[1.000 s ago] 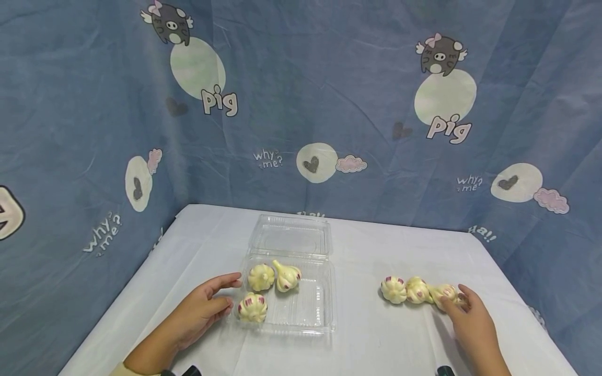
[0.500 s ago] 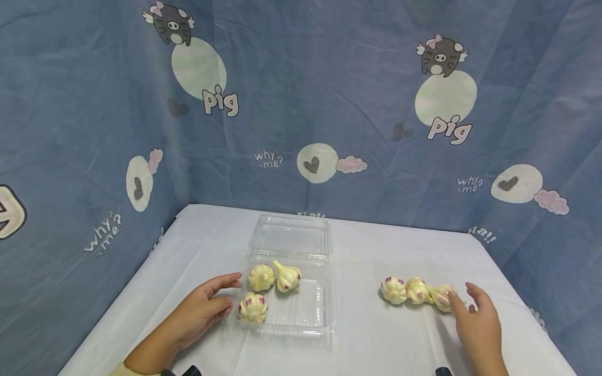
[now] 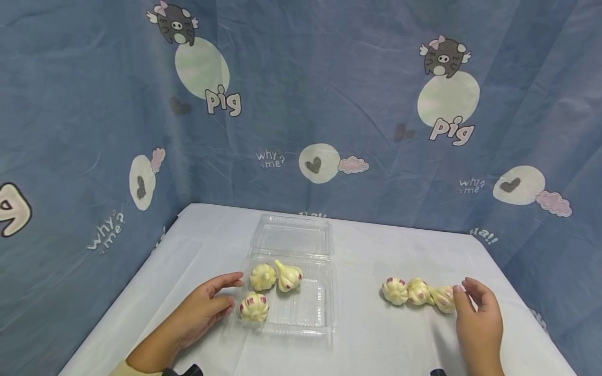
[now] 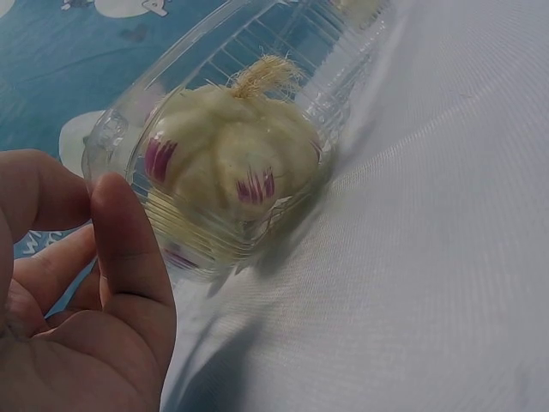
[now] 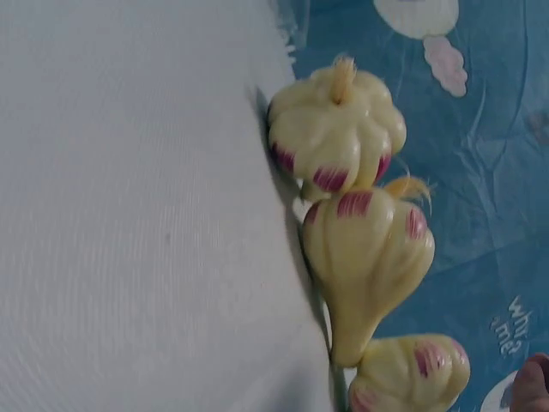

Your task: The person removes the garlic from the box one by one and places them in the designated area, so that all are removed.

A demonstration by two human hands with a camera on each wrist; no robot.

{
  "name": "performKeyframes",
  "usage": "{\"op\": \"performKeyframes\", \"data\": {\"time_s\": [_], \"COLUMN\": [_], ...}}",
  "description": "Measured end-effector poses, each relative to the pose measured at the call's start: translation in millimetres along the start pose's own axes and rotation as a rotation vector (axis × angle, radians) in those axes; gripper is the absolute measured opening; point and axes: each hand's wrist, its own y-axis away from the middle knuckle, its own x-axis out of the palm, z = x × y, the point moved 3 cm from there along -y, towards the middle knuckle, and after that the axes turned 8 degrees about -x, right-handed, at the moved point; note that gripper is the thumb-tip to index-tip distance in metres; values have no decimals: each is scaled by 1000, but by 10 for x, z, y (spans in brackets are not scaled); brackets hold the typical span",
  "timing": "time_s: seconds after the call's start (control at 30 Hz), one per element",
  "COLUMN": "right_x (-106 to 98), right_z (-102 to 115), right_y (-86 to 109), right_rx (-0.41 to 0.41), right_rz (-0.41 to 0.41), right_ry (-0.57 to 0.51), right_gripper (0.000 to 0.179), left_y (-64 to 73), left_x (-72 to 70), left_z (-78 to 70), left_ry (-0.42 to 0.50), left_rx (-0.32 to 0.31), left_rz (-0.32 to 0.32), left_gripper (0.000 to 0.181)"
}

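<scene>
My left hand [image 3: 204, 308] is at the left side of a clear plastic clamshell box [image 3: 312, 330], index finger and thumb tips at its rim. Three cream garlic bulbs with purple streaks sit in the box: one front left [image 3: 254, 307], one behind it [image 3: 262, 277], and a long-necked one [image 3: 289, 277] beside that. Farther right, three more garlic bulbs lie in a touching row: left [image 3: 394, 290], middle [image 3: 418, 291] and right [image 3: 443, 298]. My right hand [image 3: 481, 316] is by the right bulb, its thumb overlapping that bulb in the head view. Its fingers hold nothing.
The box's lid [image 3: 292, 237] lies folded back behind it. White cloth covers the table [image 3: 362, 334]. A blue printed curtain [image 3: 357, 94] stands behind the table and along both sides.
My right hand has let go of the right bulb and shifted slightly to the right. The bulbs stay in their row. My left hand keeps its place at the box.
</scene>
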Motion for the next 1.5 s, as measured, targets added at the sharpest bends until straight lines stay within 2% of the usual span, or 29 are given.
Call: {"op": "performKeyframes", "data": {"time_s": [0.3,0.57,0.73,0.9,1.0,1.27,1.5], "right_x": [145,319,415,508,567,690,835], "right_z": [173,268,340,424,455,544,605], "right_y": [103,201,276,365,413,534,604], "right_rx": [-75,-180,-258,-358,-390,-410,-390], "right_rz": [86,191,314,479,571,698,753], "right_ry": [-29,-62,-66,-68,-88,-123,-165], "right_gripper": [46,41,42,45,46,42,45], "left_y": [-1,-4,7,1,-3,5,20], "left_x": [-15,-9,-8,-16,-20,-13,-10], "left_z": [5,0,-9,-5,0,-7,-21], "left_ry": [-1,-1,2,4,2,10,10], "left_rx": [10,13,12,17,26,26,26], "left_rz": [22,27,27,38,46,44,47], "left_gripper": [67,68,68,68,68,68,68]}}
